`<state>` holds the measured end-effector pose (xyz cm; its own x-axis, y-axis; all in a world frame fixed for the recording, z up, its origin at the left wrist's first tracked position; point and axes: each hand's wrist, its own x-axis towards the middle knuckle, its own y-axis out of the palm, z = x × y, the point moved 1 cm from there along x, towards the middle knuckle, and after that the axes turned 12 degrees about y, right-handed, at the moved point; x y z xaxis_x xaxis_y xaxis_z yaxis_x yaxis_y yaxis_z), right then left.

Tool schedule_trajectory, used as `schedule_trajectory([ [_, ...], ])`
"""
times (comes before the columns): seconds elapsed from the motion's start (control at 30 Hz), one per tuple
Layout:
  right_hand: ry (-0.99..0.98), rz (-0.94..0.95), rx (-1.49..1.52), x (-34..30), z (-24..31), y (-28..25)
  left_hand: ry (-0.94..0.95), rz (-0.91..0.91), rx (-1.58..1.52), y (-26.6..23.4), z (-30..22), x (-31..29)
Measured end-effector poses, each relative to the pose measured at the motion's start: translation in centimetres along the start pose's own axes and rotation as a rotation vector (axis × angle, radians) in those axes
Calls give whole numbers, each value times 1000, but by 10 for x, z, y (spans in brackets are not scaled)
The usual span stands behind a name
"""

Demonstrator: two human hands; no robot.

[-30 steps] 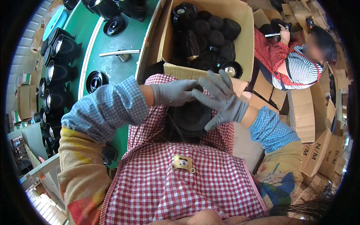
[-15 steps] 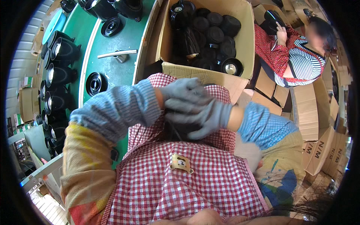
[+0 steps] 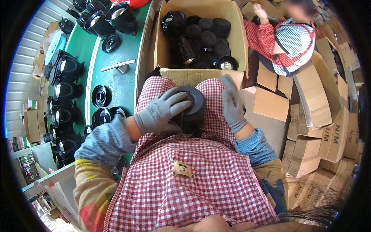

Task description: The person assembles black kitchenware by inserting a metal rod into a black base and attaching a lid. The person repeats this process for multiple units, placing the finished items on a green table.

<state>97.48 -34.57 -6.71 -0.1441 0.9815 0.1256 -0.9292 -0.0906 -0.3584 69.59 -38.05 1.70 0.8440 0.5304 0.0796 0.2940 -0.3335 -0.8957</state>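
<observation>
A round black speaker-like part [image 3: 195, 106] rests on my lap, on the red checked apron [image 3: 193, 181]. My left hand [image 3: 162, 110], in a grey glove, lies over the part's top with fingers spread across it. My right hand [image 3: 232, 104], also gloved, stands just right of the part with fingers straight and apart, holding nothing. An open cardboard box [image 3: 239, 42] in front of my knees holds several similar black round parts [image 3: 208, 38].
A green workbench [image 3: 116, 81] on the left carries several black speaker cones and rings and a metal tool [image 3: 118, 66]. Another person [image 3: 286, 38] in a striped top sits at the upper right. Flattened cardboard boxes [image 3: 320, 120] are stacked on the right.
Both hands were together over the black part on my lap. Now my right hand has lifted off to the right and my left hand stays on top of the part.
</observation>
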Motion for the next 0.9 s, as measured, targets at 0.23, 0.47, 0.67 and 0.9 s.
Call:
schedule_trajectory([
  [0.23,-24,81,88,-36,18,-17,-434,-707,-639,4,2,-68],
  [0.47,-289,185,6,-50,78,8,-401,-1105,-1291,38,-11,-90],
  [0.67,-421,78,48,-68,104,7,-329,-900,-1529,73,-15,-94],
  [0.9,-506,38,-11,-80,117,-4,-298,-1008,-1516,41,-37,-78],
])
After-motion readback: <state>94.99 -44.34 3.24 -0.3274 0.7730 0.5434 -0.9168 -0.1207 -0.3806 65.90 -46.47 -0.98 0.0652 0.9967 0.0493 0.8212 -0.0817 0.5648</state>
